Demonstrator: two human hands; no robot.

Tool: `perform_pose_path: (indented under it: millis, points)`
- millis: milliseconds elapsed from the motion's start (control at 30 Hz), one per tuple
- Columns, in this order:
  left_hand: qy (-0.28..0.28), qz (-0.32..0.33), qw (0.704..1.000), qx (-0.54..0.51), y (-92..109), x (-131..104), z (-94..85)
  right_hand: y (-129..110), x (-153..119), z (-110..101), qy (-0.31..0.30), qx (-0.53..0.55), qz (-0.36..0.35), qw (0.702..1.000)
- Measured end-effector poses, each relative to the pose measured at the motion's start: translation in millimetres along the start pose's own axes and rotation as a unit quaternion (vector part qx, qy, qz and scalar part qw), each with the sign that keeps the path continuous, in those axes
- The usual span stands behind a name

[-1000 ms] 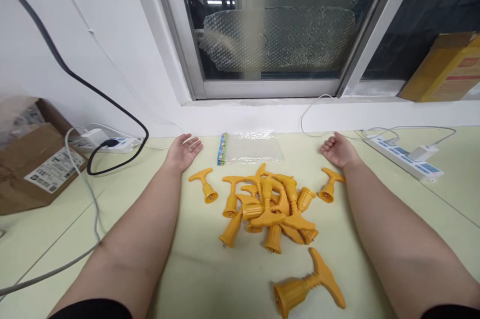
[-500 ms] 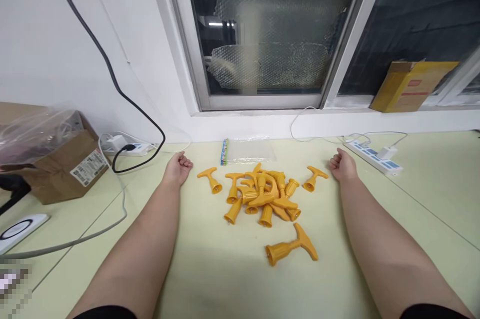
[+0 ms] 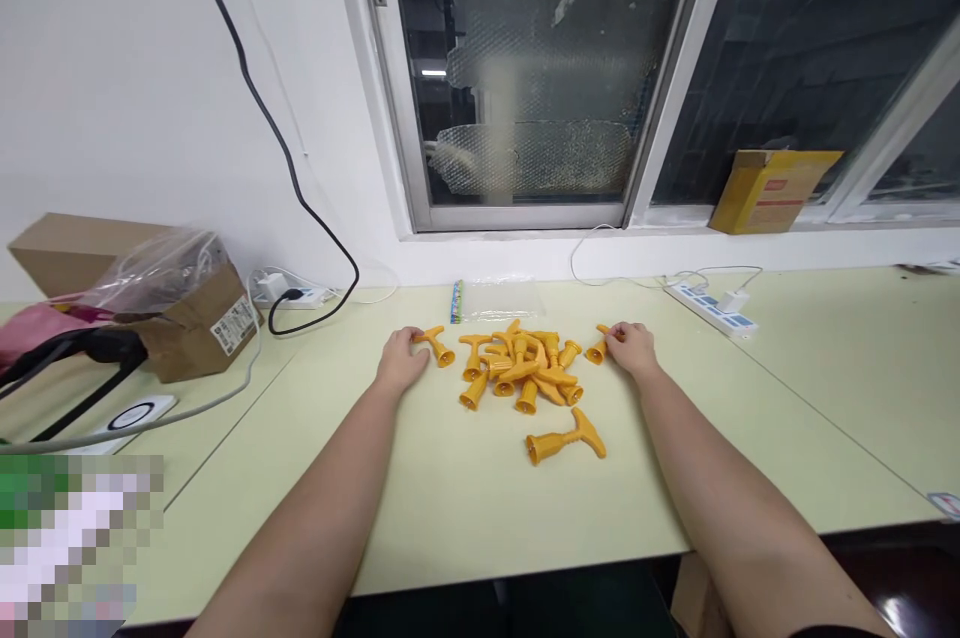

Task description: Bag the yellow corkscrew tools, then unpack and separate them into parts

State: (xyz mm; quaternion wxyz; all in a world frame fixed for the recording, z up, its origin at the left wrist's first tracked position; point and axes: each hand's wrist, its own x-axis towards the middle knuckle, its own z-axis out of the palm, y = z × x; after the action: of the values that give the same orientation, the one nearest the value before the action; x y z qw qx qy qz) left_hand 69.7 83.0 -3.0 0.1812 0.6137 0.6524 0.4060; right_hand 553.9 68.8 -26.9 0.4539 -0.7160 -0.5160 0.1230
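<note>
A heap of yellow T-handled corkscrews (image 3: 517, 368) lies on the pale table, each with a bell-shaped cup. Left of the heap, my left hand (image 3: 401, 355) has its thumb and fingers around the handle of one corkscrew (image 3: 444, 355), which rests on the table. On the opposite side, my right hand (image 3: 631, 348) pinches the handle of another corkscrew (image 3: 596, 352), its fingers partly covering it. A single corkscrew (image 3: 566, 436) lies apart in front of the heap, cup pointing left.
Behind the heap lies a flat clear plastic bag (image 3: 502, 300) with a colourful edge. Power strips (image 3: 712, 308) and cables sit near the wall. An open cardboard box (image 3: 195, 318) and a white charging pad (image 3: 135, 415) are at left. A yellow carton (image 3: 772, 190) leans against the window.
Both hands have moved inward from beside the heap and closed on the two outer corkscrews. The camera view has shifted, showing the table's front edge.
</note>
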Motion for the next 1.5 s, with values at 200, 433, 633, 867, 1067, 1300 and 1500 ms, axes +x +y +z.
perform_pose_path:
  millis: [200,433,633,867,1067,1300,1500]
  points:
    - [-0.038,0.005,0.991,0.13,20,-21,10.9,-17,-22,20,-0.046,-0.079,-0.04,0.995]
    - [-0.105,0.041,0.974,0.197,26,-22,8.9,-18,-29,28,-0.156,-0.081,-0.137,0.975]
    - [-0.126,0.081,0.974,0.167,23,-17,3.9,-15,-26,20,-0.203,-0.061,-0.198,0.957]
    - [-0.064,0.071,0.994,0.052,17,-7,11.2,-18,-21,13,-0.178,0.075,-0.16,0.968]
    - [0.014,0.063,0.992,-0.111,30,-13,13.3,-35,-23,15,-0.058,0.193,-0.067,0.977]
    - [-0.091,0.047,0.922,-0.373,86,-60,27.2,-89,-69,14,-0.075,0.257,-0.143,0.953]
    - [-0.226,-0.042,0.836,-0.498,115,-95,36.2,-129,-122,23,-0.256,0.245,-0.236,0.905]
